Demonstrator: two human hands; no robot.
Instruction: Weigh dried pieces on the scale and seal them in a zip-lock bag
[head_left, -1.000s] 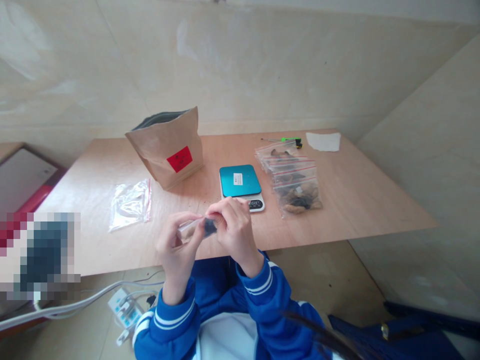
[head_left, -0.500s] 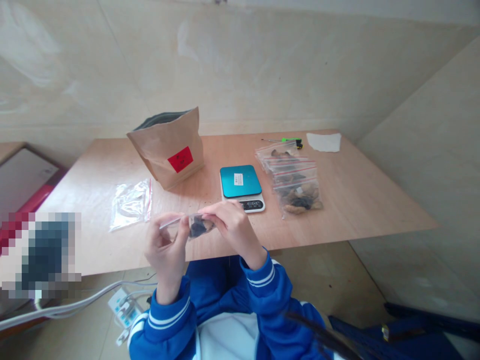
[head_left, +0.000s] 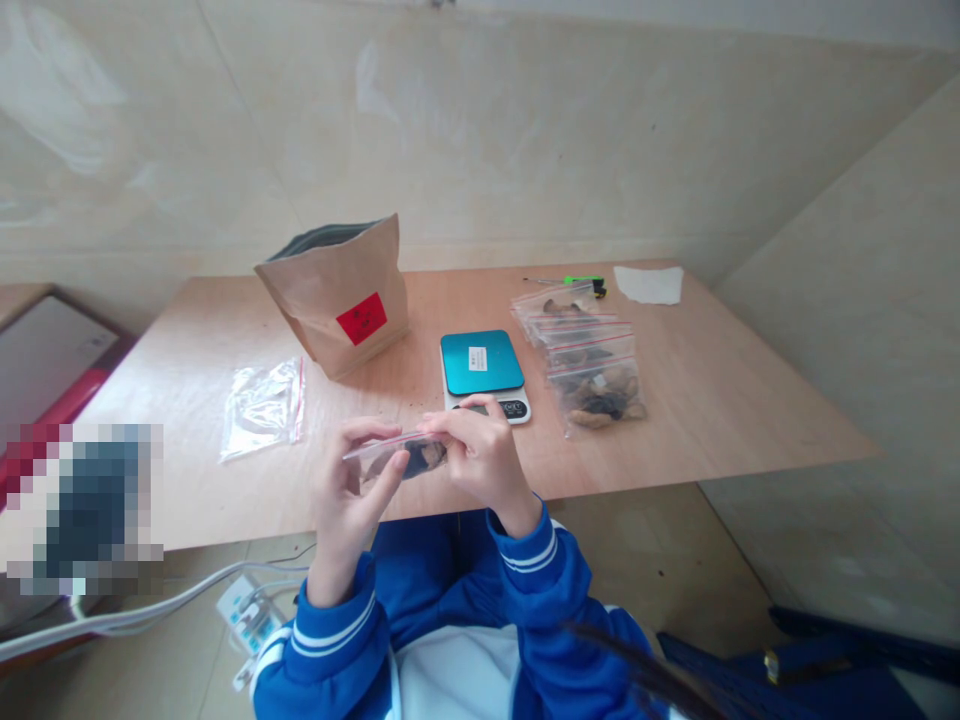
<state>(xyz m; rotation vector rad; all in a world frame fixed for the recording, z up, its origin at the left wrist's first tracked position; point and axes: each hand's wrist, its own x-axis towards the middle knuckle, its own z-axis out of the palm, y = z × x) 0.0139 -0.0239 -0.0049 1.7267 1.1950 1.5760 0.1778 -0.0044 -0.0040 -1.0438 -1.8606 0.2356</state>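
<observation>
The small transparent plastic zip bag with a thin red line and dark and light-brown dried pieces inside [head_left: 424,457] is held in the air by both hands, above the near edge of the light-brown wooden table [head_left: 690,400]. I go now from left to right. On the floor there is a white and blue power strip [head_left: 246,612] with white plugs and cables. On the table lies flat transparent plastic packaging with a red edge [head_left: 261,405]; I cannot tell whether it is one piece or several. Near it stands a large brown paper pouch [head_left: 330,300], its top open and a red label on its front. The left hand [head_left: 346,495] has its thumb on the near face of the small bag, and its fingers are on the other side, so they clamp the bag. The right hand [head_left: 484,452] pinches the right end of the upper edge between thumb and fingers. Just behind this hand is a flat white scale with a turquoise plate [head_left: 481,365]; its front is partly hidden. Beside the scale lie several overlapping transparent bags filled with brown and dark pieces [head_left: 600,395]. Behind them is a thin tool with a bright green part [head_left: 581,281], and farther right a white sheet of irregular shape [head_left: 649,285].
</observation>
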